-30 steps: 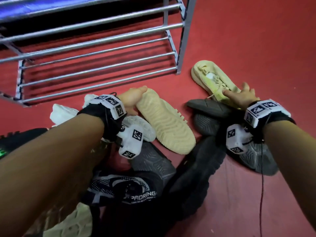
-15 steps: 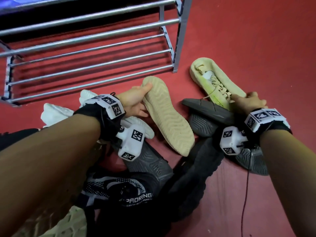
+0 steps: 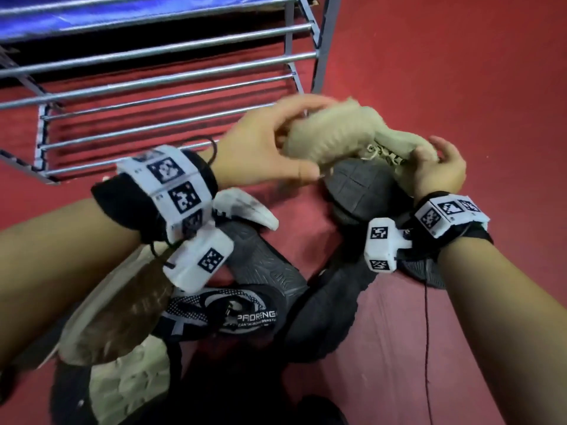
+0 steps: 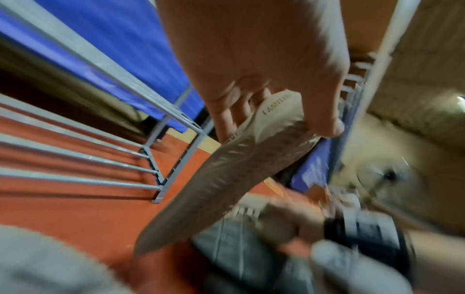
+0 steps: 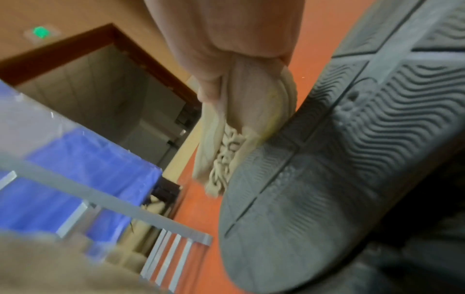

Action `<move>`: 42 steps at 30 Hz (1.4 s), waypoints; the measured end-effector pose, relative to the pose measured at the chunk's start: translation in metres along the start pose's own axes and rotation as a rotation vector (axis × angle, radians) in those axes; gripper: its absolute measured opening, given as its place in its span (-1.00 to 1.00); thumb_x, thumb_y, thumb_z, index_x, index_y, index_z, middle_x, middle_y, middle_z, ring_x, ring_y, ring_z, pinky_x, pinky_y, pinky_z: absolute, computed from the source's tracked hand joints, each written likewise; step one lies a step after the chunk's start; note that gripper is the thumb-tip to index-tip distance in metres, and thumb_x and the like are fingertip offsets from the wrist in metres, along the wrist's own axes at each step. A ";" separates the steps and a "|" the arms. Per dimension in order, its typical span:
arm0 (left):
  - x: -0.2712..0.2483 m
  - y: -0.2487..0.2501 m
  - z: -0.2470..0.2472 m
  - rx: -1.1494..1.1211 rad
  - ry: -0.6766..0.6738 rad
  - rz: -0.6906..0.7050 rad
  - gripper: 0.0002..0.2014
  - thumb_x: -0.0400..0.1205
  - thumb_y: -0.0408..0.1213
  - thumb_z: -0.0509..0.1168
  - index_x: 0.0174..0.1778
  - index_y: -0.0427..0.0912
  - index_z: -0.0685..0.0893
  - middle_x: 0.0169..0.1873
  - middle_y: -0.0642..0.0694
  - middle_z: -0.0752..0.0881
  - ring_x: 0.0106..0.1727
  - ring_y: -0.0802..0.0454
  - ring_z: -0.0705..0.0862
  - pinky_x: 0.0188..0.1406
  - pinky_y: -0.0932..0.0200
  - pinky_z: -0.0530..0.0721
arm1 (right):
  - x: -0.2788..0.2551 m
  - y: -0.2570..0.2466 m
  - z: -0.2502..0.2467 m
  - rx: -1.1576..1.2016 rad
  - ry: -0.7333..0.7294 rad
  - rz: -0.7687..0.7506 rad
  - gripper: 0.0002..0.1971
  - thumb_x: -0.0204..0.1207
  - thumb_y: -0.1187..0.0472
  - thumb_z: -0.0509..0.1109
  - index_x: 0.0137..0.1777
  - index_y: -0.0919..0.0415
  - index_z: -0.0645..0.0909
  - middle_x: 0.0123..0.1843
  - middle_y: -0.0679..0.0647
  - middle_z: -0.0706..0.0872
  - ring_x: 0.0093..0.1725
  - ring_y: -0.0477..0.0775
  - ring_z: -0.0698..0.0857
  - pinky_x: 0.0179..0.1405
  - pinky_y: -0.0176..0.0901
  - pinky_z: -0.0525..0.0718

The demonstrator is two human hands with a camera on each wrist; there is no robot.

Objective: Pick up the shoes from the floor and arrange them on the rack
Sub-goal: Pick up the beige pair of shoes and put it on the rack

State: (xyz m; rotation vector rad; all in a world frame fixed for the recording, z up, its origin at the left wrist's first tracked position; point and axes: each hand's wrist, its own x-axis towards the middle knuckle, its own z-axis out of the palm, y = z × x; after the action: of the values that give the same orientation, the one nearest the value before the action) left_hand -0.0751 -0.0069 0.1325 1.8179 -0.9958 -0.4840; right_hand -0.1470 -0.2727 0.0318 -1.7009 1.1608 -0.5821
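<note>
beige shoes (image 3: pixel 346 134): motion-blurred | right hand (image 4: pixel 284 222): smeared in left-wrist view | rack (image 3: pixel 171 65): top cropped

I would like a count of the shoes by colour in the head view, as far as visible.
beige shoes: 2
white shoe: 1
brown-soled shoe: 1
cream-soled shoe: 1
dark grey or black shoes: at least 4, the pile hides some
Total: at least 9
</note>
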 end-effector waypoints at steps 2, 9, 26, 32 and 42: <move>-0.022 -0.008 0.029 0.412 -0.211 0.068 -0.25 0.37 -0.04 0.53 0.49 -0.07 0.46 0.28 0.05 0.65 0.15 0.29 0.55 0.19 0.45 0.42 | -0.013 0.000 -0.014 0.108 0.061 0.046 -0.64 0.48 0.17 0.35 0.29 0.05 0.66 0.11 -0.03 0.74 0.04 -0.10 0.69 0.00 -0.52 0.58; -0.074 -0.065 0.089 0.898 -0.895 0.059 -0.26 0.55 -0.06 0.37 0.62 -0.05 0.21 0.52 -0.08 0.39 0.51 -0.09 0.38 0.46 0.00 0.32 | -0.050 0.018 -0.052 0.541 0.194 0.279 -0.63 0.60 0.26 0.32 0.40 0.22 0.57 0.12 0.07 0.73 0.01 0.00 0.72 -0.13 -0.34 0.71; -0.068 -0.048 0.094 -0.413 -0.197 -1.231 -0.27 0.66 0.23 0.02 0.61 -0.22 0.21 0.48 -0.37 0.42 0.41 -0.30 0.53 0.11 -0.09 0.61 | -0.130 0.056 -0.049 0.638 -0.006 0.453 -0.55 0.57 0.11 0.40 0.45 0.18 0.54 0.37 0.16 0.67 0.29 0.16 0.70 0.29 0.18 0.66; -0.075 -0.049 0.111 -0.522 0.004 -1.105 -0.61 0.68 -0.14 0.24 0.35 -0.28 0.56 0.12 -0.17 0.72 0.14 -0.04 0.69 0.21 0.03 0.66 | -0.149 0.067 -0.035 0.432 -0.129 0.457 -0.49 0.55 0.14 0.42 0.49 0.19 0.49 0.29 0.14 0.69 0.16 0.10 0.72 0.21 0.00 0.70; -0.086 -0.019 0.071 -0.496 0.131 -1.040 -0.71 0.68 -0.30 0.25 0.30 -0.31 0.58 -0.14 -0.07 0.72 -0.16 0.10 0.70 -0.18 0.16 0.74 | -0.144 0.043 -0.028 0.502 -0.125 0.431 -0.48 0.53 0.20 0.45 0.48 0.22 0.45 0.28 0.20 0.68 0.17 0.17 0.71 0.27 0.13 0.67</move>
State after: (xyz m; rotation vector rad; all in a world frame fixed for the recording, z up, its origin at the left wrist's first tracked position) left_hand -0.1670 0.0259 0.0754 1.7457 0.2442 -1.0953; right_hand -0.2494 -0.1604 0.0232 -1.0097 1.1300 -0.4403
